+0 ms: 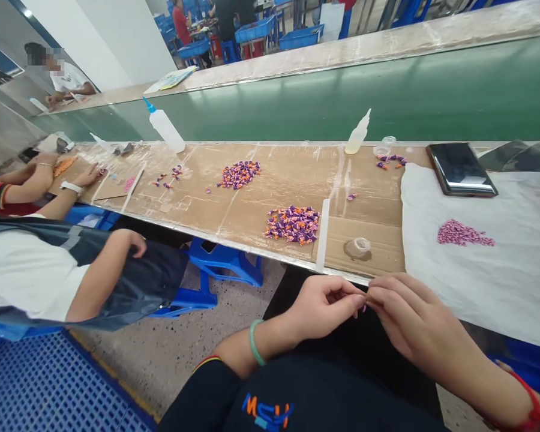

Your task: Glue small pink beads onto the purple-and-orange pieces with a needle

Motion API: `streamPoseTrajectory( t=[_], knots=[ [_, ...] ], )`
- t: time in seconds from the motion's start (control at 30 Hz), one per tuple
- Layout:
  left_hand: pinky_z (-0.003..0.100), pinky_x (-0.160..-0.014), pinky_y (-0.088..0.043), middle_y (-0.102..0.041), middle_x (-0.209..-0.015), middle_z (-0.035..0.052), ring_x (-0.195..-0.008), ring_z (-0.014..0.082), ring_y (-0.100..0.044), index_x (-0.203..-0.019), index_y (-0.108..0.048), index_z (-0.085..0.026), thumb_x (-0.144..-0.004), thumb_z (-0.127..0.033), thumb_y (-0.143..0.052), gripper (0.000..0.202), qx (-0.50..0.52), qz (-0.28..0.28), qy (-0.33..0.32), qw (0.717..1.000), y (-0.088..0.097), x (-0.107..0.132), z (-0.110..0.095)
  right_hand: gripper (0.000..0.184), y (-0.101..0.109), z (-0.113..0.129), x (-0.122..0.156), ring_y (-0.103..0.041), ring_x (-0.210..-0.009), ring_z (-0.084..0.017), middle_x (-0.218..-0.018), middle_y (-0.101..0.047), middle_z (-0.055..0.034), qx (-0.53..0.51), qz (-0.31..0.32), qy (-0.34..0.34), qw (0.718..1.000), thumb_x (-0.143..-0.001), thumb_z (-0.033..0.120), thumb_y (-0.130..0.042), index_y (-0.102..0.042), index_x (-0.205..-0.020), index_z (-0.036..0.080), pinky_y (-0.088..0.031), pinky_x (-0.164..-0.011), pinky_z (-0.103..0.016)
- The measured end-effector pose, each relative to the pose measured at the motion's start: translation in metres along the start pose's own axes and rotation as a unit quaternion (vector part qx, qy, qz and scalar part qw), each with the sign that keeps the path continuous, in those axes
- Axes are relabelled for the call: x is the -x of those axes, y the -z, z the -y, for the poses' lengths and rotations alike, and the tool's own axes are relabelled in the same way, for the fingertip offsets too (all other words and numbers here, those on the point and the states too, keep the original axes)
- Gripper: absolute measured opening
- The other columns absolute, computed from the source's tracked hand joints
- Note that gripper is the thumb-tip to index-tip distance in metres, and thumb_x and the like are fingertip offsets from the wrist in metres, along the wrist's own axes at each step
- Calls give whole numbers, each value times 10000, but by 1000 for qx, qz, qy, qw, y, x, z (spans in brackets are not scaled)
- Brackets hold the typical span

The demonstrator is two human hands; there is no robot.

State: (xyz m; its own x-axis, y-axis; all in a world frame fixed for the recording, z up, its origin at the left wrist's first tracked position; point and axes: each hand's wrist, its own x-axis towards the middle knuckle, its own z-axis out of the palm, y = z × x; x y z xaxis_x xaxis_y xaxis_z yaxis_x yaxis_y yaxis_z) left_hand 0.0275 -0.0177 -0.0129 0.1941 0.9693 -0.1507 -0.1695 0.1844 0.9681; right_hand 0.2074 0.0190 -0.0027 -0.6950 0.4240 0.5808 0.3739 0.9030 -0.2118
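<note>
My left hand (324, 307), with a green bangle at the wrist, is closed in a pinch just off the table's front edge. Its fingertips meet those of my right hand (407, 312), also pinched. A tiny purple piece (364, 308) peeks out where they come together; fingers hide most of it. Close in front, a small clear cup (358, 246) sits on cardboard, beside a white strip (323, 234). Left of the strip lies a pile of small purple, orange and pink pieces (292, 225). Tiny pink pieces (463, 233) are heaped on the white cloth (522, 270) at right.
A second pile (240, 174) lies farther back. Two glue-like bottles, one white (168, 131) and one yellowish (358, 133), stand along the rear edge. A phone (461, 169) rests on the cloth. Co-workers sit to the left, near a blue stool (225, 261).
</note>
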Motion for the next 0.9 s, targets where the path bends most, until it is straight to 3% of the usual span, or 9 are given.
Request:
streamPoseTrajectory(
  t=[0.17,0.4,0.6,0.73,0.9],
  knots=[
    [232,-621,-454,-614,-650,9,-577,85,-527,-707,-643,-133,-759,-548,-778,440,86,7,15,996,-3,5,-2,168,7,4,-7,-526,-781,-219,-856,-596,-67,-29,-15,-28,999,-970,29,-472,-531,-947,185,-468,-711,-349],
    [211,-571,-440,-612,-628,-8,-539,81,-500,-751,-682,-146,-794,-481,-776,350,57,0,-4,998,-6,7,-6,167,22,8,-15,-506,-735,-183,-812,-579,-39,-130,-49,-57,989,-956,48,-493,-479,-894,203,-471,-694,-312],
    [230,-602,-490,-662,-694,19,-589,103,-563,-856,-740,-153,-888,-427,-702,279,6,0,-96,995,-12,13,-11,80,28,15,-9,-531,-714,-188,-788,-600,-30,-92,-112,-105,984,-980,183,-596,-533,-934,203,-466,-665,-316],
    [238,-621,-516,-668,-677,18,-612,115,-604,-874,-754,-162,-915,-337,-681,194,-31,8,-168,985,-13,14,-14,75,27,19,-6,-582,-689,-181,-765,-657,-39,-75,-141,-97,982,-996,163,-581,-592,-927,189,-496,-652,-312],
    [208,-564,-511,-673,-718,16,-586,95,-603,-923,-770,-175,-888,-347,-719,183,37,29,-127,991,-14,14,-12,69,25,21,-5,-641,-717,-183,-799,-709,-65,-44,-191,-61,979,-980,122,-586,-627,-960,174,-548,-670,-309]
  ],
)
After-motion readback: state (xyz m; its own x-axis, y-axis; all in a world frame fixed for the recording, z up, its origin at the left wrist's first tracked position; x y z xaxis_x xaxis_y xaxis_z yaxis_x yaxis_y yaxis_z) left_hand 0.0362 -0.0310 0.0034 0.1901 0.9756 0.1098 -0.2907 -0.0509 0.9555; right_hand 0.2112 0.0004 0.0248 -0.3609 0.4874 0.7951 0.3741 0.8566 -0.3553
